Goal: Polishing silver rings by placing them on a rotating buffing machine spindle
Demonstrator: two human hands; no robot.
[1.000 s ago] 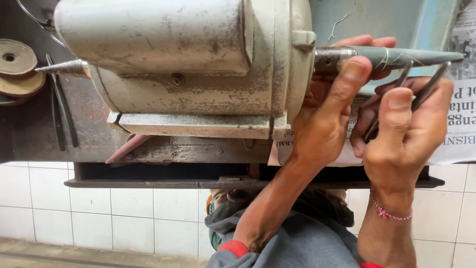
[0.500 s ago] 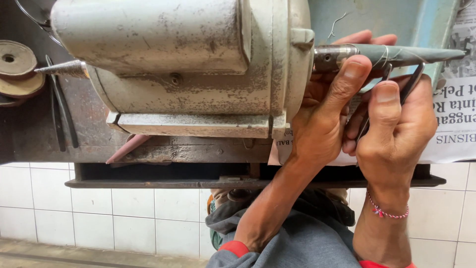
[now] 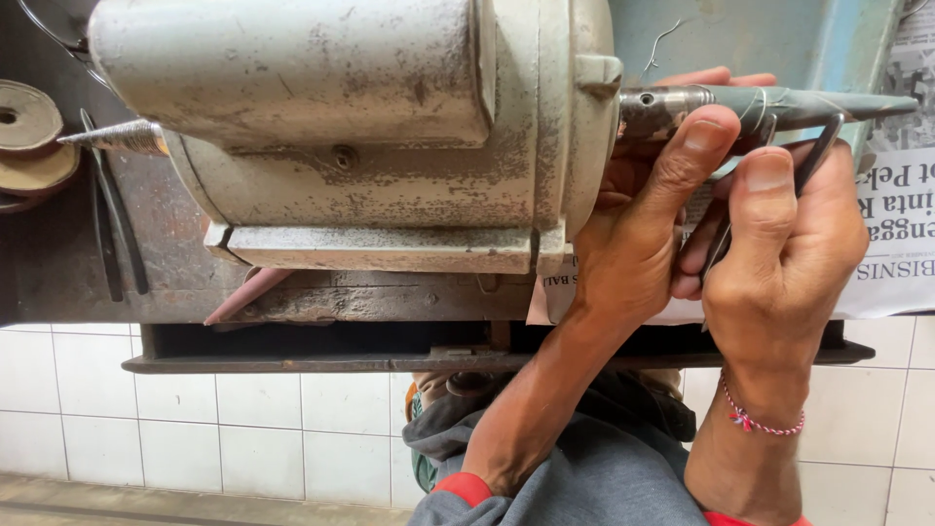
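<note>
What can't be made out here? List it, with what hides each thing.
Head view:
- Bent metal piece against the tapered spindle: its lower part is hidden in the right hand.
- Left hand: its fingers disappear behind the spindle.
- Motor: top cut off by the frame edge.
- Discs: cut off at the left edge.

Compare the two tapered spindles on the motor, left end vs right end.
The left spindle is bare, threaded-looking metal with nothing on it; the right spindle looks greenish-grey and smoother. The left one is untouched, whereas the left hand and right hand press a bent metal wire piece against the right one. Both are cones pointing outward from the grey motor.
</note>
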